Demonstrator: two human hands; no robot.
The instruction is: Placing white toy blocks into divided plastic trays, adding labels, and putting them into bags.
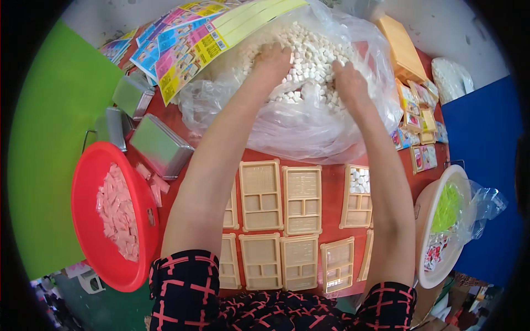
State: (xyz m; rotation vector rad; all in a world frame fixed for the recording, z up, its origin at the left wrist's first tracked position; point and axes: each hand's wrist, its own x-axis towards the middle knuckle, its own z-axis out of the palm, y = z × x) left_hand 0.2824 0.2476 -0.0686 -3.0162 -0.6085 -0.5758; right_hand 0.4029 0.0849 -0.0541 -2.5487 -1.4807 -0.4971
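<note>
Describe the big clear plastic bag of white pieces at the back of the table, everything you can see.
The clear plastic bag is large, thin and crinkled, and lies slumped with its mouth open on the red table, behind the beige trays. It holds a heap of small white blocks. The left hand and right hand are both dug into the heap. Printed colourful sheets overlap its left rim.

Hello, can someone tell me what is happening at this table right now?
A person has both hands in a big clear plastic bag full of small white pieces: the left hand and the right hand dig into the pile. In front lie rows of beige compartment trays; only one tray holds white pieces so far. A red basin of pink pieces stands at the left.
</note>
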